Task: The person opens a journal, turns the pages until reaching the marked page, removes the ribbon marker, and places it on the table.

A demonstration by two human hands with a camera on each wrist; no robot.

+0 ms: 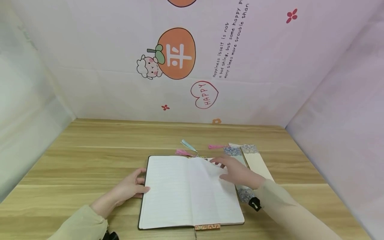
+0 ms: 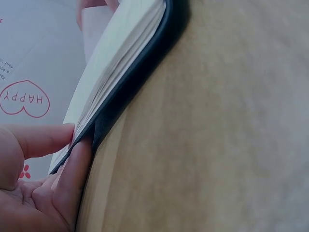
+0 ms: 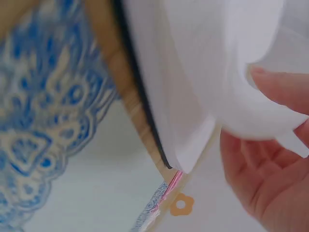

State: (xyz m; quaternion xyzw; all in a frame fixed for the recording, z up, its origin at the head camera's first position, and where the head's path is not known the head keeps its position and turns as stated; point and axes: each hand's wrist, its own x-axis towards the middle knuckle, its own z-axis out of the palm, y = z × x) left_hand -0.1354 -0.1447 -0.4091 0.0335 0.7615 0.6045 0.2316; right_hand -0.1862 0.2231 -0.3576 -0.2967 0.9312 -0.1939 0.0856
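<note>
An open notebook [image 1: 168,193] with blank lined pages and a dark cover lies on the table. My left hand [image 1: 130,188] holds its left edge. In the left wrist view the thumb [image 2: 46,140] rests on the page edges and the fingers are under the cover. At the upper right corner, my right hand [image 1: 232,170] pinches a page [image 3: 203,87], which curves up between thumb and fingers in the right wrist view. A patterned bookmark [image 1: 207,227] sticks out below the notebook, and pink and light blue tassels [image 1: 189,145] lie above its top edge.
Right of the notebook lie a bookmark with blue patterned ends [image 1: 232,151] and a cream one [image 1: 255,160], partly behind my right arm. Pink and white tassels extend from their tops. Printed cloth [image 1: 120,93] walls the table [image 1: 120,136] at the back and sides.
</note>
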